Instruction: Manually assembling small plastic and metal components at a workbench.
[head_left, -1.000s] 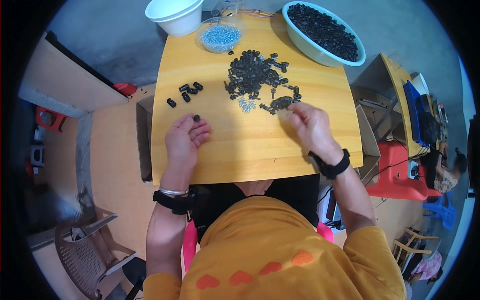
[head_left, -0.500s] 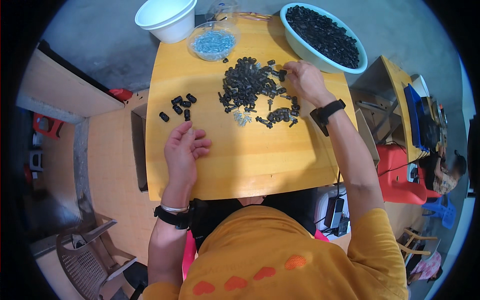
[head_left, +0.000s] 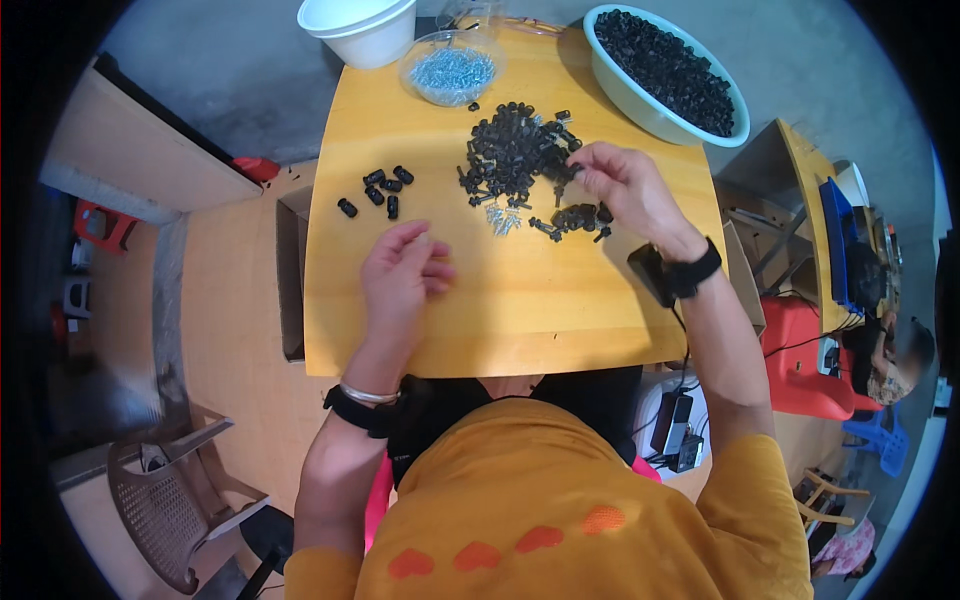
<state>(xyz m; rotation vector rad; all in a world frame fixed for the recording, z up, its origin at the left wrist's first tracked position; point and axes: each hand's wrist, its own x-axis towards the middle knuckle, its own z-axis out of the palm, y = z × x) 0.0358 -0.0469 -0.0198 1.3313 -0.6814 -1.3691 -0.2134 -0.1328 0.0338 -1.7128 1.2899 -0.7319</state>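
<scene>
My right hand (head_left: 622, 190) is at the right side of a pile of small black plastic parts (head_left: 505, 150), thumb and forefinger pinched on a small black plastic part (head_left: 573, 172). The part's exact shape is partly hidden by the fingers. My left hand (head_left: 402, 275) hovers over the near left of the table, slightly blurred, fingers loosely curled and apart, with nothing visible in it. Beyond it lies a separate group of several black cylindrical pieces (head_left: 375, 187). Loose silver screws (head_left: 502, 218) lie at the pile's near edge, beside black parts with stems (head_left: 572, 218).
On the wooden table (head_left: 480, 320), a clear bowl of silver screws (head_left: 452, 72) stands at the back, next to white tubs (head_left: 365, 40). A pale blue basin (head_left: 740, 118) full of black parts is at the back right. A red chair (head_left: 800, 360) is beyond the right edge.
My right hand has come slightly nearer to me along the pile's right side, pinching a black part. My left hand has shifted right, away from the small group. The whole view has shifted somewhat.
</scene>
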